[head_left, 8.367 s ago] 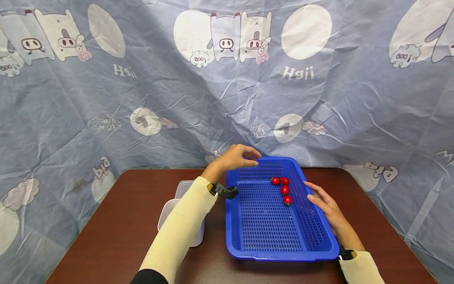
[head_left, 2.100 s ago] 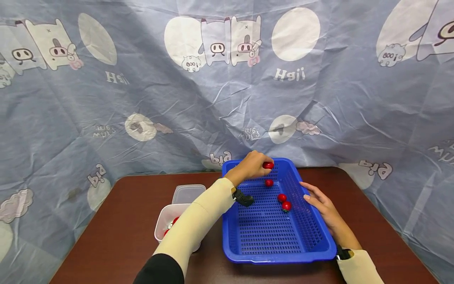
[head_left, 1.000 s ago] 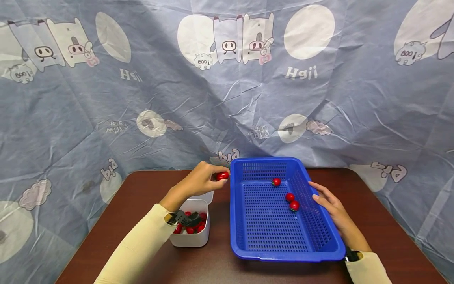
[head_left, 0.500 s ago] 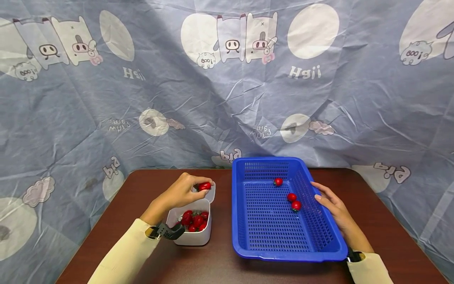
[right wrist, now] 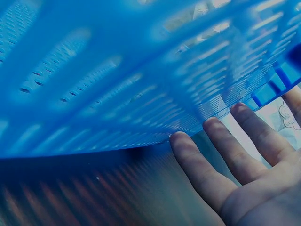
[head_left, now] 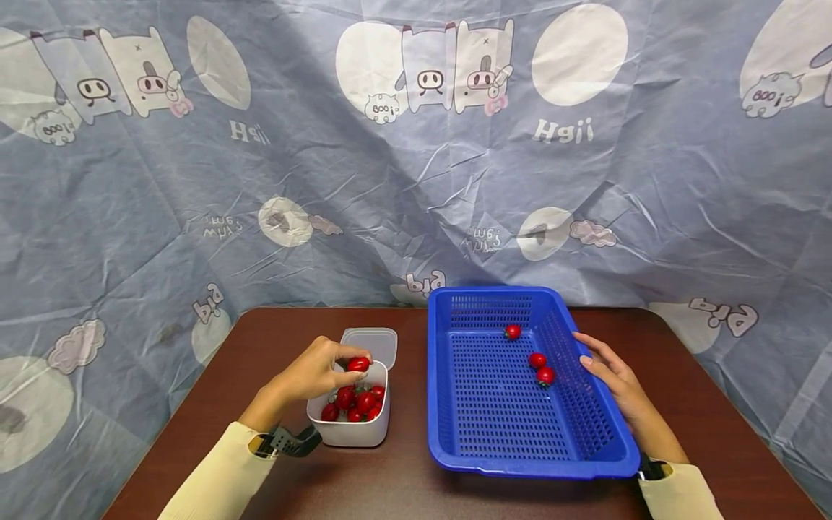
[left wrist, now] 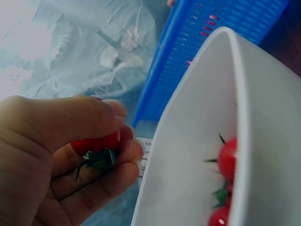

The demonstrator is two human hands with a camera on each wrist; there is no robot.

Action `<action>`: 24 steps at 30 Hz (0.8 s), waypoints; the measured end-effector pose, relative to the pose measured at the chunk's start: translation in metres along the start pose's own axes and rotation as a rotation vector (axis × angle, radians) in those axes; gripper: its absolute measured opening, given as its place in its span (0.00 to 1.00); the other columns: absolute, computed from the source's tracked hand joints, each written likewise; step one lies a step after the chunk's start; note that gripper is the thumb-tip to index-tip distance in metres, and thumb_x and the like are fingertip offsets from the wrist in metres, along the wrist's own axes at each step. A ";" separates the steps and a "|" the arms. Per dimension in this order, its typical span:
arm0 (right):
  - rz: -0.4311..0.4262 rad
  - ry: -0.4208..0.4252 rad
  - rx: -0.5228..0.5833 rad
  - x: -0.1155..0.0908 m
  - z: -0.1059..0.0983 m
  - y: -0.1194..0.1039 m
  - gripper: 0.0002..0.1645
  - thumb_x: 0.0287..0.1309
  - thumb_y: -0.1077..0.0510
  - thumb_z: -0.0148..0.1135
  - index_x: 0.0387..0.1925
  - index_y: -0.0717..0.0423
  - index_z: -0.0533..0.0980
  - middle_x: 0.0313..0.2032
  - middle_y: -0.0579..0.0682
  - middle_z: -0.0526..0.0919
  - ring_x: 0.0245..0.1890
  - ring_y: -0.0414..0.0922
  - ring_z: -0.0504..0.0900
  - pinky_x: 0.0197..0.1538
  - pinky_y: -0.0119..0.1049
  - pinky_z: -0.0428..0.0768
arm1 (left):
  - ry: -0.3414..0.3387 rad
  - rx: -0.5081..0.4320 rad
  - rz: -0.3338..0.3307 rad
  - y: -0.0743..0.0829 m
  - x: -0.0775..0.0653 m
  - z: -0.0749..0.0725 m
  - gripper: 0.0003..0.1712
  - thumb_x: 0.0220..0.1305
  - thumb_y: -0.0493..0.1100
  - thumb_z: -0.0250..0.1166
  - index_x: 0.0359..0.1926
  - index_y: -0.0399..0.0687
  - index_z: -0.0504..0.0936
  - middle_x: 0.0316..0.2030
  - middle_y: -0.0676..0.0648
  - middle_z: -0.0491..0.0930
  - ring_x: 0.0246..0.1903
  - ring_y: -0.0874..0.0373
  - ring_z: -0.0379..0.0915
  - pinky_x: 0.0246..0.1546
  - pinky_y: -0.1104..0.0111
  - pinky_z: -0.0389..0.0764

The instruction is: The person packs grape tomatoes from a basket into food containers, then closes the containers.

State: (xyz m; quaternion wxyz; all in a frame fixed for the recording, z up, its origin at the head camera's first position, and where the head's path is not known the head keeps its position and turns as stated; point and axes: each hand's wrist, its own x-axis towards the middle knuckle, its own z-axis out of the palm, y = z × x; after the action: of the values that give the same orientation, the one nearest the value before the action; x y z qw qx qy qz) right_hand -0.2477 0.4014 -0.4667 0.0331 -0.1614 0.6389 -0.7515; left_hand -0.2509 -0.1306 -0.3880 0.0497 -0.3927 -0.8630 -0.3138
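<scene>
My left hand point(head_left: 317, 372) pinches a red cherry tomato point(head_left: 357, 364) between thumb and fingertips, just above the near-square white plastic container point(head_left: 354, 433). Its green stem cap point(left wrist: 99, 159) shows in the left wrist view. Several cherry tomatoes point(head_left: 366, 401) lie inside the container. At the right side of a blue perforated basket point(head_left: 500, 426), my right hand point(head_left: 617, 379) touches the rim with thumb and forefinger. In the right wrist view its other fingers point(right wrist: 202, 172) extend straight, tips at the basket's outer wall. Three tomatoes remain in the basket, including one point(head_left: 513, 331) toward the back.
A translucent lid point(head_left: 380, 345) lies flat behind the white container. Both containers stand on a dark brown wooden table point(head_left: 260, 347), with the basket to the right. A grey-blue printed curtain point(head_left: 364, 173) hangs behind the table.
My left hand has carried the cherry tomato from the basket leftward and down to the white container. Tomatoes in the basket have gone from several to three. My right hand stays at the basket's rim.
</scene>
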 end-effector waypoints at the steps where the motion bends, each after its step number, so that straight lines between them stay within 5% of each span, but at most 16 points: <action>1: -0.001 0.001 0.000 0.000 0.000 0.000 0.30 0.73 0.61 0.43 0.73 0.54 0.53 0.62 0.54 0.67 0.49 0.48 0.82 0.41 0.52 0.81 | -0.001 -0.004 -0.008 -0.001 -0.002 0.001 0.13 0.57 0.39 0.70 0.44 0.47 0.87 0.43 0.52 0.85 0.30 0.68 0.74 0.27 0.71 0.77; 9: 0.013 0.017 -0.028 0.000 -0.001 0.001 0.30 0.73 0.61 0.43 0.73 0.53 0.53 0.62 0.53 0.67 0.49 0.48 0.82 0.41 0.51 0.81 | -0.065 -0.066 -0.039 -0.011 -0.012 0.012 0.07 0.57 0.41 0.71 0.38 0.49 0.86 0.27 0.62 0.81 0.26 0.69 0.71 0.28 0.70 0.79; 16: 0.030 0.026 -0.033 0.000 0.000 0.001 0.30 0.73 0.60 0.43 0.73 0.51 0.53 0.62 0.49 0.68 0.49 0.48 0.82 0.41 0.52 0.81 | -0.137 -0.093 -0.178 -0.018 -0.014 0.019 0.13 0.57 0.42 0.71 0.45 0.48 0.86 0.34 0.59 0.84 0.30 0.68 0.76 0.35 0.72 0.79; 24: 0.023 0.017 -0.029 -0.001 0.000 0.000 0.30 0.74 0.60 0.42 0.73 0.52 0.52 0.62 0.53 0.66 0.48 0.48 0.82 0.41 0.52 0.81 | -0.196 -0.062 -0.133 -0.019 -0.010 0.020 0.18 0.58 0.46 0.71 0.50 0.50 0.85 0.41 0.56 0.81 0.39 0.64 0.76 0.41 0.69 0.80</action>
State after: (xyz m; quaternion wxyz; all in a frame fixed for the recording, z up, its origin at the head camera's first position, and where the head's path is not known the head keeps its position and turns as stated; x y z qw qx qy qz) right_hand -0.2469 0.4015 -0.4670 0.0339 -0.1482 0.6517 -0.7431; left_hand -0.2544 -0.1345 -0.4166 -0.0679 -0.3644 -0.8779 -0.3030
